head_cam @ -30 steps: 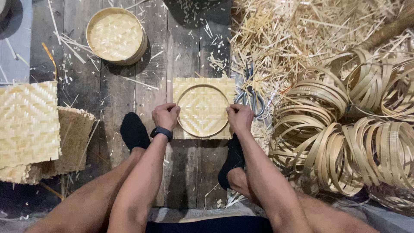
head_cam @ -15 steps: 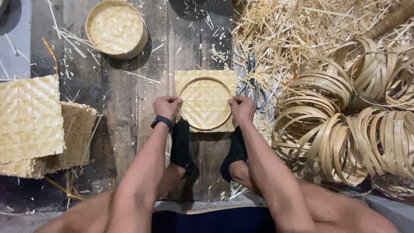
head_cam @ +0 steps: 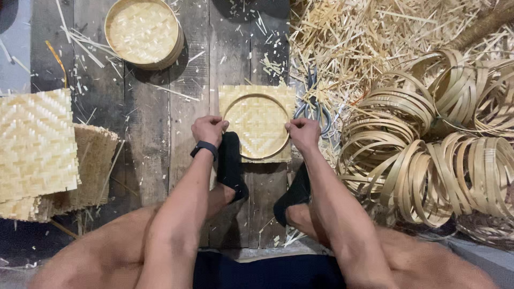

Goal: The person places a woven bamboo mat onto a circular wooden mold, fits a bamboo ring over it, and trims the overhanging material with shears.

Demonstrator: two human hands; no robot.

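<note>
A square woven bamboo mat [head_cam: 231,94] lies on the dark plank floor with a round bamboo ring [head_cam: 257,127] pressed onto it. My left hand [head_cam: 209,130] grips the ring's left edge; a black band sits on that wrist. My right hand [head_cam: 303,132] grips the ring's right edge. My two feet in black socks rest by the mat's near corners, the left foot [head_cam: 231,166] touching its left side.
A finished round woven tray [head_cam: 142,32] sits at the far left. Stacked woven mats [head_cam: 37,144] lie at the left. A pile of bamboo hoops [head_cam: 428,144] fills the right, with loose bamboo shavings [head_cam: 364,37] behind and scissors [head_cam: 316,109] beside the mat.
My left foot has slid in from the left to rest against the mat's left side. Both hands stay on the ring's edges.
</note>
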